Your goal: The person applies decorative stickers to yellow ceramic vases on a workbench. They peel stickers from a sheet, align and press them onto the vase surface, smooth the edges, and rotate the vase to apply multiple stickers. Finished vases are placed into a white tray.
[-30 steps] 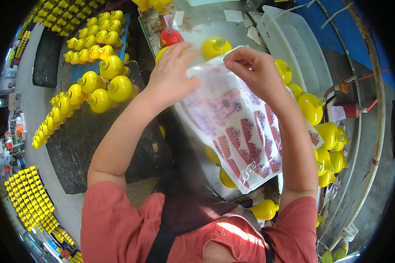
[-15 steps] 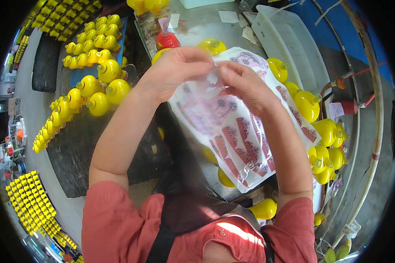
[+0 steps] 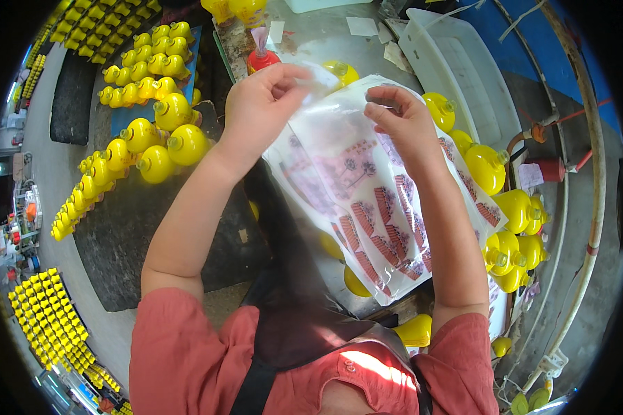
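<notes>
Up at the worktop, my left hand [image 3: 266, 107] is closed in a pinch on a thin, whitish see-through film [image 3: 320, 79], smeared by motion. Across from it, my right hand [image 3: 405, 121] has its thumb and forefinger curved but apart, and nothing shows between them. Below both hands spreads a glossy transfer sheet [image 3: 356, 207] printed with purple plant shapes and red-brown striped motifs. It overlaps another printed sheet [image 3: 467, 181] on the right. A yellow glass-like bulb [image 3: 340, 72] lies just beyond the film, and a red bag with a twisted clear top [image 3: 262, 58] stands beyond my left hand.
More yellow bulbs [image 3: 486, 166] lie along the right side of the sheets. An empty translucent tub [image 3: 457, 76] sits at the back right. On the left, bulbs [image 3: 142, 135] stand in rows beside a dark board [image 3: 166, 238]. A pale pole [image 3: 588, 173] runs down the right.
My hands have come apart: the left has moved left with the film, while the right has drawn back to the right and its fingers have parted.
</notes>
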`<state>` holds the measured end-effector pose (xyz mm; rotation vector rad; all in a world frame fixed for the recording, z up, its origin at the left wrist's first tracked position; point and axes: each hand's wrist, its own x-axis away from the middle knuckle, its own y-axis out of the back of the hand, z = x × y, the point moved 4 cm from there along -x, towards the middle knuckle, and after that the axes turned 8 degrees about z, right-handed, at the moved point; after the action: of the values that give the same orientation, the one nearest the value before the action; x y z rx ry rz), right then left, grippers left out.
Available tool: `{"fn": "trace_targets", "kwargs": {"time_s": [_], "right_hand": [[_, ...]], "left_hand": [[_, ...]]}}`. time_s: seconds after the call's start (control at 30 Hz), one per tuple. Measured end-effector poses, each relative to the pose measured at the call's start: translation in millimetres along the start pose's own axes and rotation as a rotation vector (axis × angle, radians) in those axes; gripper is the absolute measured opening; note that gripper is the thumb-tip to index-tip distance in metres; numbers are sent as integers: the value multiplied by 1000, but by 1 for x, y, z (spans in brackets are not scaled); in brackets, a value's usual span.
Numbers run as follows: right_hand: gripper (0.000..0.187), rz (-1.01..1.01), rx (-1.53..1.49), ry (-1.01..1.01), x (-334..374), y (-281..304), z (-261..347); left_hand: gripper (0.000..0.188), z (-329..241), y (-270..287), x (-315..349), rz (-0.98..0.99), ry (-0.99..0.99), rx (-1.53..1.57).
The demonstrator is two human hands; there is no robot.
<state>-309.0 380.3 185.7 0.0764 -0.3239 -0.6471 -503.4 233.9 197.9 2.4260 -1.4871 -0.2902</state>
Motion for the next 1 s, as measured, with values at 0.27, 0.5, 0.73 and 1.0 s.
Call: {"fn": "trace_targets", "kwargs": {"time_s": [0.27, 0.5, 0.73, 1.0], "right_hand": [[26, -115, -101, -16, 10, 16, -4], [30, -188, 507, 213, 27, 19, 0], [48, -21, 1028, 395, 26, -17, -8], [39, -283, 1077, 260, 104, 22, 25]], "left_hand": [[42, 3, -69, 24, 137, -494, -921], [54, 2, -74, 40, 219, -444, -923], [52, -5, -73, 51, 264, -451, -990], [38, -13, -60, 63, 241, -511, -734]]}}
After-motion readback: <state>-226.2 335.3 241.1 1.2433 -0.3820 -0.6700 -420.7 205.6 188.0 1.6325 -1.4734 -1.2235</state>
